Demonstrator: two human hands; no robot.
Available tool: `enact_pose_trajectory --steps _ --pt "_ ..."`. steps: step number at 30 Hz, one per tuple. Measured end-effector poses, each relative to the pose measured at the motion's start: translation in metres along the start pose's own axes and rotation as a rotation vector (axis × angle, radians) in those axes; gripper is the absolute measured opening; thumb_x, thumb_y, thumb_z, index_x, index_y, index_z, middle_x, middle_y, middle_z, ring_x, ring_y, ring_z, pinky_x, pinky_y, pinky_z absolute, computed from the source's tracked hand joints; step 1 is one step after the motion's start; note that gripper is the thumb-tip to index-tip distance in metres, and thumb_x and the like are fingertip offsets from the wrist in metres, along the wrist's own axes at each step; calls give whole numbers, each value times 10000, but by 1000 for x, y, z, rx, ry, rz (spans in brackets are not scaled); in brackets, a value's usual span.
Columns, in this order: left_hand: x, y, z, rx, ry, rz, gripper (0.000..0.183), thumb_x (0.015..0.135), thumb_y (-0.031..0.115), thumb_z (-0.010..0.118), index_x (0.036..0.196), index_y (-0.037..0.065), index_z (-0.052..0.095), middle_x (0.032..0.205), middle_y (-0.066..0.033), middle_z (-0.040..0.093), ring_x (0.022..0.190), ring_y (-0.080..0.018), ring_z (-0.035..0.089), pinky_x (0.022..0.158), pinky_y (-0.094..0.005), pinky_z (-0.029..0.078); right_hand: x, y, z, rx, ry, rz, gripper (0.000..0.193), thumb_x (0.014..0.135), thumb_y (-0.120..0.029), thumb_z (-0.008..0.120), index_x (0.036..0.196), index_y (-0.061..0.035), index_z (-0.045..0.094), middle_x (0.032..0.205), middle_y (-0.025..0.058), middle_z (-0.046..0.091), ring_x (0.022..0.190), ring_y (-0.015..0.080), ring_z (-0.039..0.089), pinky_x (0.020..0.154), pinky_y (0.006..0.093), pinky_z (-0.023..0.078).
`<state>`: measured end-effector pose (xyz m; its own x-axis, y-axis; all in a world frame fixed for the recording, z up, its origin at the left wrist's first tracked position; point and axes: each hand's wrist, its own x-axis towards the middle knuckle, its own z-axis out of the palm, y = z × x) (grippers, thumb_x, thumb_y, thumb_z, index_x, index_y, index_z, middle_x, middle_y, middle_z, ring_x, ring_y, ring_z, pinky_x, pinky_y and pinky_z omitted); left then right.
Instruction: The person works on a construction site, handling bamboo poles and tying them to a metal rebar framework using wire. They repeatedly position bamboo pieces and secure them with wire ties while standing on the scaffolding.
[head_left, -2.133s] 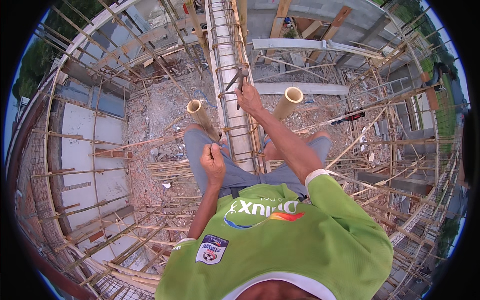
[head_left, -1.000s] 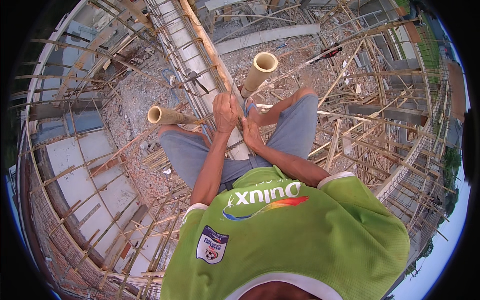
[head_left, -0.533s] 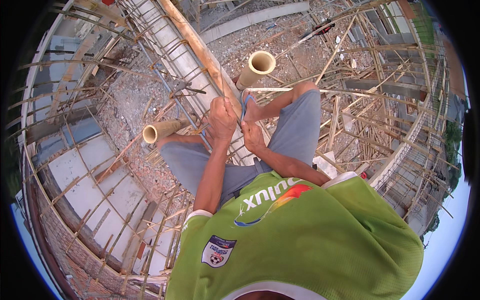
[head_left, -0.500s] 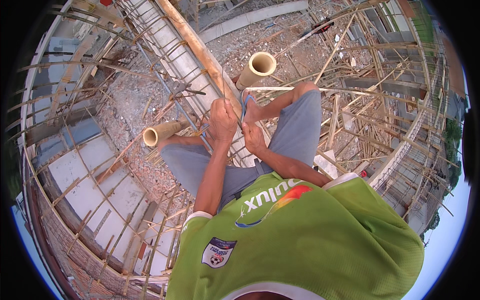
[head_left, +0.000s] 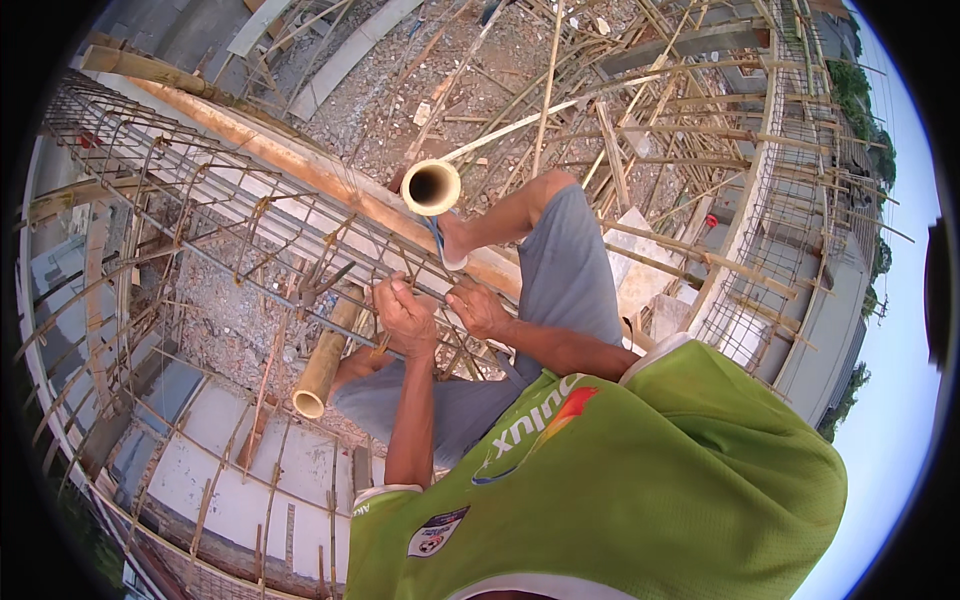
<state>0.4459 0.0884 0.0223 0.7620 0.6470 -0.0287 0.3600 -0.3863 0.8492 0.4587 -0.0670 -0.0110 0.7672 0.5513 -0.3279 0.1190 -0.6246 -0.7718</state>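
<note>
Over a long cage of steel rebar (head_left: 255,225), both my hands work close together with bent fingers. My left hand (head_left: 405,318) is closed, fingertips pinched on what looks like a thin wire (head_left: 376,256). Just to its right, my right hand (head_left: 478,308) is also closed, thumb against fingers; what it pinches is too small to make out. A pair of pincers (head_left: 312,288) with dark handles rests on the bars left of my left hand. Beneath and beside the cage runs a wooden board (head_left: 330,178).
A thick bamboo pole end (head_left: 431,187) stands beyond my hands, by my sandalled foot (head_left: 453,245). Another bamboo pole (head_left: 325,370) juts out by my left knee. Rubble (head_left: 225,270) lies below. Bamboo scaffolding (head_left: 690,160) and more rebar (head_left: 745,290) stand at the right.
My view has swung so the rebar cage now runs toward the upper left. My hands appear lower and farther left in view, both still closed and near each other.
</note>
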Motion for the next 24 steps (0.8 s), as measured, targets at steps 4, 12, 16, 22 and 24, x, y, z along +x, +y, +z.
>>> enact_pose_trajectory --steps 4,12,16,22,24 --pt "-2 -2 2 23 -21 -27 297 1026 155 406 979 -54 613 906 -194 625 865 -380 600 776 -459 463 -6 2 -1 32 -6 48 343 983 -303 461 945 -16 645 860 199 606 834 411 598 751 504 470" --pt "10 -3 -2 -3 3 -6 252 1014 125 422 947 -32 607 881 -190 616 813 -355 602 742 -418 476 7 -11 1 43 28 72 311 970 -278 493 1017 -27 672 888 214 636 818 407 618 737 488 475" --pt "13 -2 -6 61 95 39 178 986 82 463 928 -14 601 835 -169 602 760 -350 595 725 -418 467 12 -13 11 74 47 7 293 970 -249 494 939 -7 657 865 248 622 791 451 600 707 521 456" --pt "5 -9 7 152 198 140 128 960 62 500 919 4 607 814 -144 605 742 -339 597 670 -418 469 8 7 14 63 -24 5 303 983 -225 466 899 18 626 853 276 605 792 490 572 700 536 434" --pt "1 -11 10 179 203 121 105 947 53 520 910 12 609 804 -138 607 732 -335 597 658 -419 465 6 12 15 56 -19 -25 332 1000 -233 427 885 23 605 815 255 593 760 462 569 680 515 432"
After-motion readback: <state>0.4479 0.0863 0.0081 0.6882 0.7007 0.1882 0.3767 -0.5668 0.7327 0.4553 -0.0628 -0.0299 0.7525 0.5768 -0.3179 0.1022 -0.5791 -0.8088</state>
